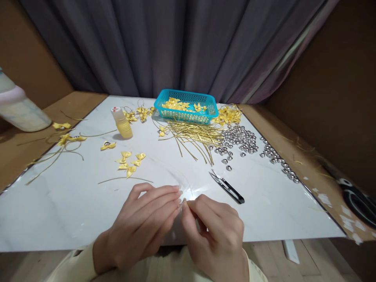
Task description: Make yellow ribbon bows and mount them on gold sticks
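My left hand [147, 225] and my right hand [213, 231] meet fingertip to fingertip over the front of the white tabletop. The right thumb and forefinger pinch a tiny shiny piece [183, 201], too small to name. The left fingers are pressed together against its other side, and the left thumb is hidden. Black thread snips [227, 188] lie just beyond the right hand. A single gold cord [125, 179] rests behind the left hand. Farther back is a small group of yellow ribbon bows [131, 162].
A turquoise basket [188, 117] holds more bows. In front of it are a bundle of gold cords [196, 133] and many silver beads [239, 137]. A glue bottle [122, 124] stands at left, near a large pale bottle [22, 105]. Black-handled scissors [358, 199] lie far right.
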Demonstrator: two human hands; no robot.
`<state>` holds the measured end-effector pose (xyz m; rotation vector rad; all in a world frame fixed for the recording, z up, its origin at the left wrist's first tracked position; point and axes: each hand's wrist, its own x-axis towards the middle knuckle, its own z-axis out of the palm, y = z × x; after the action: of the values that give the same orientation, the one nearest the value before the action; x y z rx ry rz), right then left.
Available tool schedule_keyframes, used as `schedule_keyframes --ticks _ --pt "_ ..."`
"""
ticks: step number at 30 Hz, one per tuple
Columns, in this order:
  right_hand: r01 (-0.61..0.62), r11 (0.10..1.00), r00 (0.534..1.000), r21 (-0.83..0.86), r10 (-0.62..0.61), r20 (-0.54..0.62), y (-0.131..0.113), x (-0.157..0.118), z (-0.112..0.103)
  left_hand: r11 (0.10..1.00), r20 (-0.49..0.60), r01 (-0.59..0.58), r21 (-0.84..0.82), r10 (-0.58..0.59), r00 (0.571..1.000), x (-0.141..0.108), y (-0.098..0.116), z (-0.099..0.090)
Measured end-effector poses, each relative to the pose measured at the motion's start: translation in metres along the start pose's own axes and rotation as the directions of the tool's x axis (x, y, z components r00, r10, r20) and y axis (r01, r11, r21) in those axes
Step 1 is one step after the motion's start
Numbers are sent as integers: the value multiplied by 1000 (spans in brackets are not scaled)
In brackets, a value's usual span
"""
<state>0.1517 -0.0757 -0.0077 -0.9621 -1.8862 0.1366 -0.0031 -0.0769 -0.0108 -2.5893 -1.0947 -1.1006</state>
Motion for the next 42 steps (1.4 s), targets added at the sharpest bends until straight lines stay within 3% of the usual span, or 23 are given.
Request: schedule_keyframes --ticks 6,11,25,37,42 --pt "-32 999 999 -1 32 -2 0 0 1 1000 -1 4 0 -4 1000 -1 -1 -1" --pt "19 1000 1000 -17 -19 -11 1 1 1 1000 -10 9 -15 -9 1000 -1 0 -1" --pt "-57 998 998 -19 57 5 0 -3 1 1000 23 -1 20 1 1000 0 -1 -2" --pt "-51 998 999 -22 51 18 1 -1 1 999 17 -12 33 11 1000 1 0 -2" --pt "4 1000 1000 -13 -4 11 1 0 2 1000 26 -5 22 4 1000 0 0 -2"
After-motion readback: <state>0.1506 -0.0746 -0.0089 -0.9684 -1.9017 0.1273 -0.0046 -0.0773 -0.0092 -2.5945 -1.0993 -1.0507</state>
